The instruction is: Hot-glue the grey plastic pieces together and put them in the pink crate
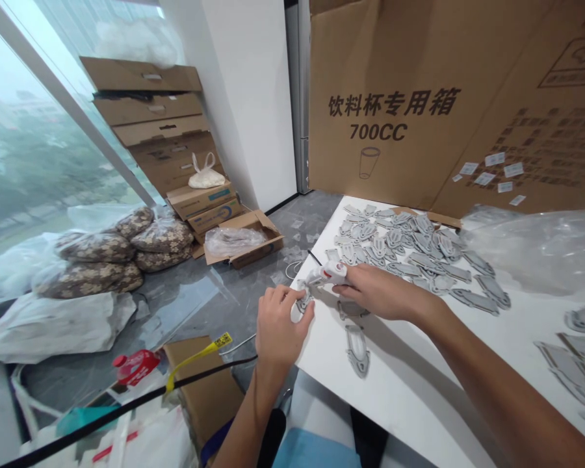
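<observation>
My right hand (370, 289) is wrapped round a white handheld tool (329, 275) with a red mark, its tip pointing left. Below that tip, at the table's left edge, my left hand (280, 322) pinches a small grey piece (304, 300) between thumb and fingers. On the white table (394, 383), a grey loop-shaped piece (357, 351) lies in front of my right hand, and another lies partly under that hand. A spread of similar grey pieces (394, 237) covers the table's far part.
A large cardboard box (390, 71) stands behind the table, beside clear plastic (541, 247). More grey parts (572, 364) lie at the right. On the floor at left are an open carton (260, 250), patterned bags (97, 257) and a box with a red-capped bottle (136, 367).
</observation>
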Demonstrator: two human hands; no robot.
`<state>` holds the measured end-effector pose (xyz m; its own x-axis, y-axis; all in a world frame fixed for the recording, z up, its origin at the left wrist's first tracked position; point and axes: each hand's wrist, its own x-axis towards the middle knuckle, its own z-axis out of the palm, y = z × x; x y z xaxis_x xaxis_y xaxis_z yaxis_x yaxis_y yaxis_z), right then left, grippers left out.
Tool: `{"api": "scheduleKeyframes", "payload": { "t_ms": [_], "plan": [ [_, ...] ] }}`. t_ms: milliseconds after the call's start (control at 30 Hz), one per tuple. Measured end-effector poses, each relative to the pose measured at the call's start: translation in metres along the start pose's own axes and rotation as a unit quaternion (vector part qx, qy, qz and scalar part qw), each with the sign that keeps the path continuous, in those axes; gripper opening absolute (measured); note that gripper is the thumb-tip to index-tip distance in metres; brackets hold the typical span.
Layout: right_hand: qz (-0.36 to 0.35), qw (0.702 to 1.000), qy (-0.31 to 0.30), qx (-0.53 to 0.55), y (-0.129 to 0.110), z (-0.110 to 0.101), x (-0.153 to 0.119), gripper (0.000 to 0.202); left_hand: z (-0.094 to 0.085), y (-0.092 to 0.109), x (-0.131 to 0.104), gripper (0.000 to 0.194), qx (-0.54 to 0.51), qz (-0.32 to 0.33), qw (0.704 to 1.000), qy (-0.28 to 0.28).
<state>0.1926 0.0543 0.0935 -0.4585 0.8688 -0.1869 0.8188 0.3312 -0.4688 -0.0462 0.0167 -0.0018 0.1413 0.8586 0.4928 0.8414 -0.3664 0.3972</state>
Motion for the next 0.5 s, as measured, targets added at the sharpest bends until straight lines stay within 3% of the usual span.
{"api": "scheduleKeyframes", "payload": {
  "t_ms": [500],
  "plan": [
    [0.024,0.999,-0.006,0.027,0.0028,-0.0018,-0.0003,0.029,0.0048,-0.0048,-0.0029,0.014,-0.030,0.016,0.999,0.033]
  ]
}}
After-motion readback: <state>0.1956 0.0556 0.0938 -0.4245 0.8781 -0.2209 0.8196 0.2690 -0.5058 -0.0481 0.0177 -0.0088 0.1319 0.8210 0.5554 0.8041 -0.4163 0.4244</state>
